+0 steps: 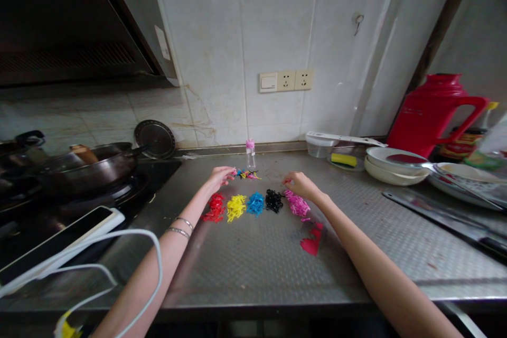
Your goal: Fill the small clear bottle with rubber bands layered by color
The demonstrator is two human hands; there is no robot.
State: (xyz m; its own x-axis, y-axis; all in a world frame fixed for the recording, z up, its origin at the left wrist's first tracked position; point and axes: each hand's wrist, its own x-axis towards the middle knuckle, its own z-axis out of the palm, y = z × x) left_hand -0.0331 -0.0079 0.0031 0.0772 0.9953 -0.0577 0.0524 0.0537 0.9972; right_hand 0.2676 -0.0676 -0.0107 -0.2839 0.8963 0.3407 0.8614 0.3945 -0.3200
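Metal counter [253, 264] | multicoloured pile [249, 174] beside left hand [220, 177] | long axis left-to-right

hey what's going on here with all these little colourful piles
A person has both hands over a metal counter. The left hand is at the left end of a small mixed pile, in front of a clear bottle with a pink top. The right hand is by the far end of the pink pile; whether it holds anything is too small to tell. Left of that lie red, yellow, blue and black piles.
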